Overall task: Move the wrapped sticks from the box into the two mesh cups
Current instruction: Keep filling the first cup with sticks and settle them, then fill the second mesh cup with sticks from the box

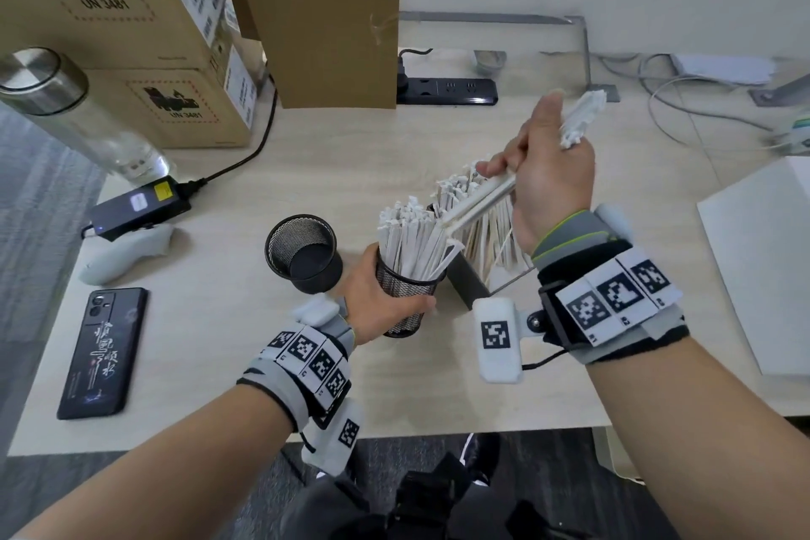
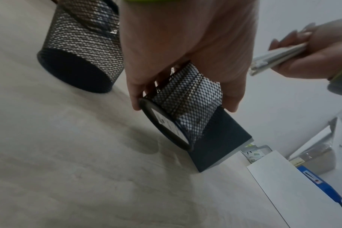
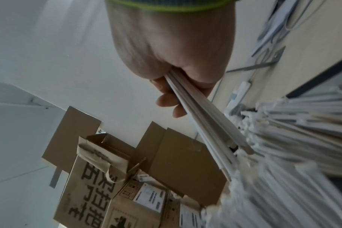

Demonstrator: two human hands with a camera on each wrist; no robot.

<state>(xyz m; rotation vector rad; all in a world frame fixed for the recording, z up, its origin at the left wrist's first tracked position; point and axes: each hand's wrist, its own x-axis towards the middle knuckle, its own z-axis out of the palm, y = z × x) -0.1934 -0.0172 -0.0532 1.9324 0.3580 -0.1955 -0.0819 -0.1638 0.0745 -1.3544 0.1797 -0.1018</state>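
- The left hand (image 1: 381,298) wraps its fingers round the black mesh cup packed with white paper-wrapped sticks (image 1: 405,281); the head view shows that cup leaning toward the box, the sticks (image 1: 416,237) fanning out of its mouth.
- The left wrist view adds what the head view hides: the held cup (image 2: 185,108) is tipped so that its round base with a white label faces the camera, one edge lifted off the pale wooden desk (image 2: 68,169), its side against the dark grey box wall (image 2: 221,146).
- The right hand (image 1: 548,175) is clamped on a small bundle of white wrapped sticks (image 1: 482,199), raised above the box; their lower tips point down toward the filled cup and their frayed tops jut past the thumb.
- The right wrist view shows the fingers (image 3: 166,100) curled under the bundle (image 3: 205,123) and, beyond it, a blurred mass of sticks (image 3: 293,138); it cannot show which container they stand in.
- More wrapped sticks (image 1: 486,241) stand in the dark open box (image 1: 467,281), just right of the filled cup.
- The second black mesh cup (image 1: 304,252) stands upright, holding nothing, just left of the left hand.
- A black phone (image 1: 103,353) lies near the desk's left edge; a black power strip (image 1: 447,91) lies at the back.
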